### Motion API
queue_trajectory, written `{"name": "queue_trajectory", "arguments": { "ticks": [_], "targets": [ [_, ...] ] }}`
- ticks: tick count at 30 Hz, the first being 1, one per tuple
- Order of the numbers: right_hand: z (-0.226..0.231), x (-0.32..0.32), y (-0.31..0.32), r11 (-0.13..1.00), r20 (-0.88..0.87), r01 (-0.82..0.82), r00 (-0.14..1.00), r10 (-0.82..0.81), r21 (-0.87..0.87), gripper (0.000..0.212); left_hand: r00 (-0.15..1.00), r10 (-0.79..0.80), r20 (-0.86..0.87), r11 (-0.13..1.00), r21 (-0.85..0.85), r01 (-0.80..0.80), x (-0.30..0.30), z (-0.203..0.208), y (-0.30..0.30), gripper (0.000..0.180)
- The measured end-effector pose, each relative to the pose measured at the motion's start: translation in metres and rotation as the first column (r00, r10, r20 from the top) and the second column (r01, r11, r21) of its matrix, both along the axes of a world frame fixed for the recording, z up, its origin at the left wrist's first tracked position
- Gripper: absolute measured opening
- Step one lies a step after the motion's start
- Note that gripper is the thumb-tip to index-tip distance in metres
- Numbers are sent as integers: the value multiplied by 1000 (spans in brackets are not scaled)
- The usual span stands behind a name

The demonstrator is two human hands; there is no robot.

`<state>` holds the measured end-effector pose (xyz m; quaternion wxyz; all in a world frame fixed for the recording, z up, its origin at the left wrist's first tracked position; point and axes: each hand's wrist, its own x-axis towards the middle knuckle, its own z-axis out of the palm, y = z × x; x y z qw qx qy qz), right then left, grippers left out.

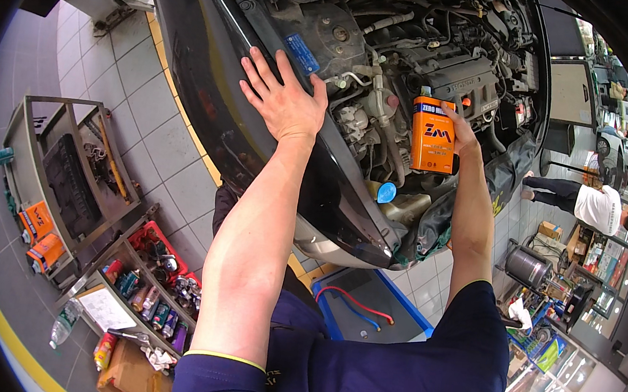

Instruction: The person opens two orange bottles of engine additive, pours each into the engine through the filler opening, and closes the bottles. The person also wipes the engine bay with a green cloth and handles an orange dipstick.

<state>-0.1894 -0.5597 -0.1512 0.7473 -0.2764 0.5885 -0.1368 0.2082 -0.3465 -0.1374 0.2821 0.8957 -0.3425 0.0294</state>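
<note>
My left hand (pixel 284 105) lies flat with its fingers spread on the black car fender (pixel 210 93), beside the open engine bay. In my right hand (pixel 464 135) is an orange and dark blue oil can (pixel 431 141), gripped along its right side. The can is upright in the picture, over the front part of the engine bay. Beyond it is the dark engine cover (pixel 460 79), with hoses and pipes around. A blue reservoir cap (pixel 386 193) shows nearer to me. Whether the can touches anything below is hard to tell.
To the left stand a metal cart (pixel 89 226) and a drawer of spray cans (pixel 153 305). A blue-edged tray with red and blue hoses (pixel 359 308) is near my body. A dark fender cover (pixel 475 194) drapes over the car's front. Another person (pixel 596 208) is at the right.
</note>
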Motion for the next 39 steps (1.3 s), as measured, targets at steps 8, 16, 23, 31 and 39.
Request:
{"name": "queue_trajectory", "arguments": {
  "ticks": [8, 16, 23, 31, 39],
  "targets": [
    [2, 2, 2, 1000, 1, 18, 1000, -18, 4, 51, 1000, -3, -4, 1000, 12, 3, 0, 0, 0, 80],
    [7, 6, 5, 999, 7, 32, 999, -32, 8, 50, 1000, -2, 2, 1000, 7, 2, 0, 0, 0, 80],
    [9, 8, 6, 999, 8, 40, 999, -40, 6, 49, 1000, 0, 3, 1000, 5, 0, 0, -1, 0, 80],
    [6, 5, 4, 1000, -10, 20, 1000, -20, -7, 50, 1000, -1, -1, 1000, -10, 1, 0, -1, 0, 80],
    [4, 4, 2, 999, -23, 35, 999, -36, -4, 49, 1000, 2, -1, 1000, 0, -2, 0, 0, 0, 80]
  ]
}}
